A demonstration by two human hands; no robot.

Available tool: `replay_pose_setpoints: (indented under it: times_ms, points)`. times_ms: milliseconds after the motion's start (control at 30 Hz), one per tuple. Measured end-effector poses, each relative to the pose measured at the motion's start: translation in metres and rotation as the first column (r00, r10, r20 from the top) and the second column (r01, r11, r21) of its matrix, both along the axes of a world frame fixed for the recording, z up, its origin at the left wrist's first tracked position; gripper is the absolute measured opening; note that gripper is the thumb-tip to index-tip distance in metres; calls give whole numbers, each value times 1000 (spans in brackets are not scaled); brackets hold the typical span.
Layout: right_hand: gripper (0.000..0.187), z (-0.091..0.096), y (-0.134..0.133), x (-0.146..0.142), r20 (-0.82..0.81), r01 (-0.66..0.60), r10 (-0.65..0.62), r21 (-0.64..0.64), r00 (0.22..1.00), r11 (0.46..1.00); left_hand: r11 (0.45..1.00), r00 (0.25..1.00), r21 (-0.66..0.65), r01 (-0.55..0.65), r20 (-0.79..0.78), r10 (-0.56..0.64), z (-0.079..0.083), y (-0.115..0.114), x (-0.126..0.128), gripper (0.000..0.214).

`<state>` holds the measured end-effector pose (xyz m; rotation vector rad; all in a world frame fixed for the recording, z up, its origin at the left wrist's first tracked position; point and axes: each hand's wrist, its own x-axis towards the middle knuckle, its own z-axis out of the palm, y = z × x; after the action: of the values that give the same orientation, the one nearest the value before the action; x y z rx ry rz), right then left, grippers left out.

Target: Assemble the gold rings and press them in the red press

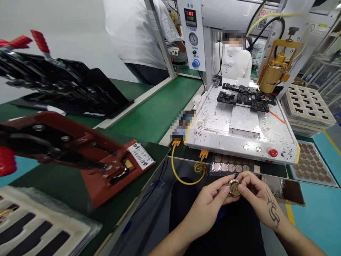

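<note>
Over my lap, both hands grip a small round watch case point(234, 187) with a shiny gold rim and a brown printed disc on its face. My left hand point(213, 199) pinches its left edge between thumb and fingers. From the other side, the thumb and fingers of my right hand point(255, 193) close on its right edge, the thumb resting by the disc. The underside is hidden by my fingers. Just beyond my hands lies a strip of round brown stickers point(226, 167), partly under the front of the white machine point(213, 137).
A gold press head point(271, 76) hangs over black fixtures point(242, 97). At right are stacked trays point(306, 106) and a sticker sheet point(310, 161). To the left stand a red clamp press point(106, 170), black toggle clamps point(66, 81) and a beige tray point(45, 220). Two people are beyond.
</note>
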<state>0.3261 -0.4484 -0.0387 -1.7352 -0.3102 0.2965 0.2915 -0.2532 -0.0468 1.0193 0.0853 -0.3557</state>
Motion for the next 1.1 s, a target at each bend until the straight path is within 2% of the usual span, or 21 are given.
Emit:
replay_pose_setpoints:
  times_ms: [500,700,933,1033,1100]
  points:
    - [25,5,2,-2,59,17,-13,-62,998,998,997,999,73,13,43,-16,8,-4,-2,52]
    - [22,10,0,-3,123,6,8,-113,992,994,991,997,129,15,74,-25,6,-4,-3,51]
    - [21,7,-1,-3,156,14,6,-128,988,992,987,995,158,12,97,-27,4,-6,-5,54]
    - [21,4,0,-4,165,12,8,-122,986,992,977,990,214,-12,138,-18,2,-8,-7,48]
    - [21,-1,1,-5,195,11,14,-124,981,992,954,983,296,-50,186,-6,-1,-9,-8,44]
